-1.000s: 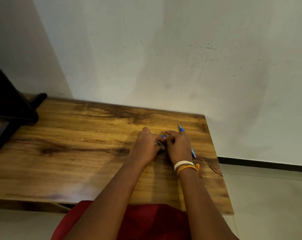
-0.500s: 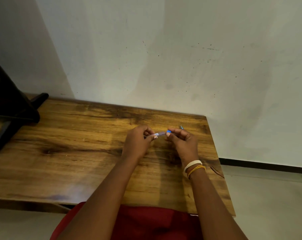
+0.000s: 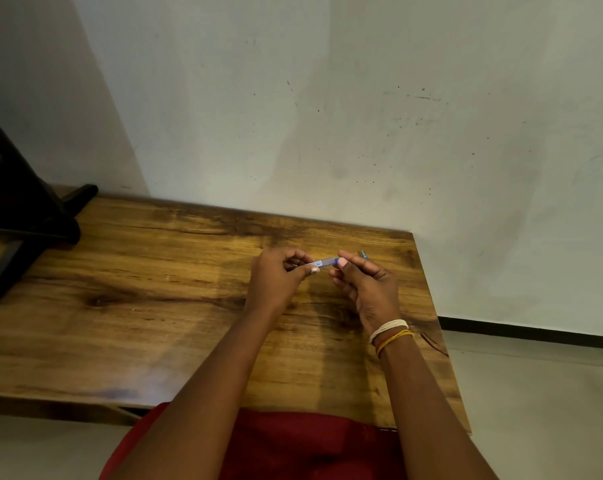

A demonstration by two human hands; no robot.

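A slim clear pen barrel with blue marking (image 3: 325, 262) is held level above the wooden table (image 3: 154, 306), between both hands. My left hand (image 3: 279, 282) pinches its left end with thumb and curled fingers. My right hand (image 3: 367, 289) pinches the right end at a blue tip. Just behind my right hand's fingers, the tip of another blue pen (image 3: 363, 253) peeks out; the rest of it is hidden.
A black stand (image 3: 26, 216) occupies the table's far left. A pale wall (image 3: 362, 116) runs along the table's far edge. The table's right edge drops to a tiled floor (image 3: 535, 393). A red garment (image 3: 293, 445) covers my lap below.
Both hands have risen from the tabletop and drawn apart. The clear barrel, hidden between them a second ago, now shows stretched between the fingertips.
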